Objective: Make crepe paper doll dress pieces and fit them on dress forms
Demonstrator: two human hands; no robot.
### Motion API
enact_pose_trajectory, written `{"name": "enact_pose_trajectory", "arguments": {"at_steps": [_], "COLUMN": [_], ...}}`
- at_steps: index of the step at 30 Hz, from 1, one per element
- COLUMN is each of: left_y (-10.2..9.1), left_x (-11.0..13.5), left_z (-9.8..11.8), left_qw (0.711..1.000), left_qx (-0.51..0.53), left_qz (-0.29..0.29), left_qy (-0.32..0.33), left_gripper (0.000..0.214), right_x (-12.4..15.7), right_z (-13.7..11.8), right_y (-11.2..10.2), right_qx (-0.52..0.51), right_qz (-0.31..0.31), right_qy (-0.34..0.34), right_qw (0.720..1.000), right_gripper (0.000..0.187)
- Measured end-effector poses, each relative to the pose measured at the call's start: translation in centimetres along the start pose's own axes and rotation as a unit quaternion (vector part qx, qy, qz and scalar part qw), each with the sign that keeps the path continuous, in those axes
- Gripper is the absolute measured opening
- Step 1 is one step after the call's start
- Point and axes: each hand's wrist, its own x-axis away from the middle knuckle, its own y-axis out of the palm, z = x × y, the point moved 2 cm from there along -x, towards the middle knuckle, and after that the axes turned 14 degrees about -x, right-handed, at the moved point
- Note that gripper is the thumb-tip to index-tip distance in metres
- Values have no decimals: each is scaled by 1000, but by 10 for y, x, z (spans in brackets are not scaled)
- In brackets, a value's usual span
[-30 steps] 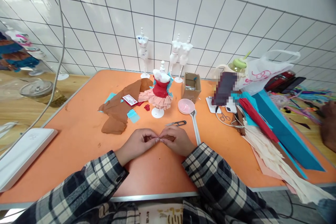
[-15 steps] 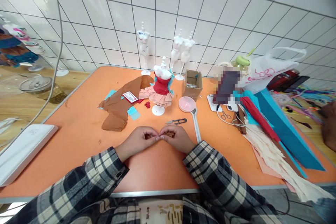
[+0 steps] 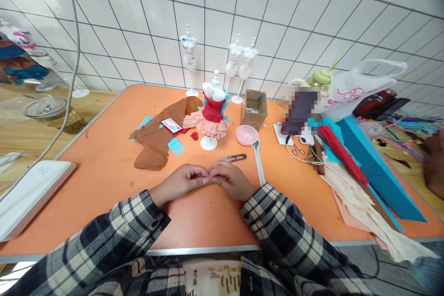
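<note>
Near the middle of the counter's [image 3: 107, 199] near edge, the left hand [image 3: 180, 182] and right hand [image 3: 234, 180] meet, each grip narrow — whether anything is pinched inside, I cannot tell. Beyond them, the dress form [image 3: 213, 91] already wears a red bodice [image 3: 212, 110] and pink ruffled skirt [image 3: 217, 128]; the brown cloth [image 3: 163, 122] lies loose to its left — apparently unused, what remains being unclear.

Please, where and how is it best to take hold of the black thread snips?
The snips lie flat on the orange table, blades pointing left, so the rounded right end of the black handle is probably best, taken by the right hand from the right.
</note>
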Motion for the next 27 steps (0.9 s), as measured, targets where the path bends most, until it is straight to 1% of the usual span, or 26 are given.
{"name": "enact_pose_trajectory", "arguments": {"at_steps": [2, 4, 5, 7, 9, 11, 13, 15, 17, 19, 21, 22, 24, 27], "left_y": [0, -1, -2, -3, -5, -4, -2, 1, 3, 4, 4, 4, 5, 6], "left_x": [0, 0, 0, 1, 1, 1, 1, 0, 0, 1, 3, 4, 6, 8], "left_z": [-1, -3, -3, -3, -2, -1, 0, 0, 0, 0, 3, 5, 9, 14], "left_qw": [1000, 999, 998, 997, 995, 996, 997, 997, 993, 981, 960, 947, 917, 880], "left_qx": [21, 39, 47, 61, 66, 55, 31, -3, -60, -143, -235, -276, -347, -421], "left_qz": [-11, -14, -11, 9, 33, 46, 53, 74, 102, 118, 118, 114, 102, 87], "left_qy": [-16, -31, -38, -51, -61, -61, -43, -16, 15, 48, 92, 118, 166, 201], "left_gripper": [31, 30, 29, 28, 28, 27, 27, 26, 22, 19, 17, 17, 17, 18], "right_x": [2, 6, 8, 10, 12, 11, 8, 5, 3, 2, 0, 0, 0, 2], "right_z": [-6, -10, -12, -15, -17, -16, -13, -8, -5, -4, -4, -4, -3, 1], "right_y": [-3, -6, -7, -9, -8, -5, -1, 4, 8, 8, 6, 5, 3, 2], "right_qx": [72, 149, 175, 192, 169, 120, 44, -34, -60, -22, 29, 44, 52, 17], "right_qz": [-5, 0, 15, 71, 127, 152, 148, 135, 127, 139, 152, 148, 111, 56], "right_qy": [-26, -37, -38, -37, -41, -27, 22, 88, 125, 117, 85, 71, 62, 100], "right_qw": [997, 988, 984, 978, 976, 981, 988, 986, 982, 983, 984, 985, 990, 993], "right_gripper": [15, 18, 21, 25, 32, 43, 51, 49, 44, 42, 45, 46, 44, 34]}}
